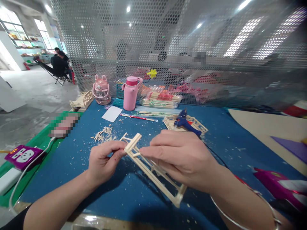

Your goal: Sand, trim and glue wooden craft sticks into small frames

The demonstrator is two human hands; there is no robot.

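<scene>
A long, narrow frame built from pale wooden sticks (153, 177) is held up at a slant above the blue tabletop. My left hand (104, 161) pinches its upper end between thumb and forefinger, by a short flat crosspiece. Over the frame's far side, my right hand (181, 156) has its fingers drawn together, with the tips at a short wooden stick (136, 155) lying across the beam. Its thumb is mostly hidden, as is part of the frame behind the hand. Beyond the right hand, a blue glue gun (188, 125) lies on another stick-built piece (203, 127).
Small stick offcuts (105, 134) lie to the left. Behind stand a pink bottle (130, 95), a clear pink-lidded bottle (101, 91) and bagged sticks (161, 100) against a perforated metal screen (100, 38). A purple power strip (24, 156) with a white cable sits far left.
</scene>
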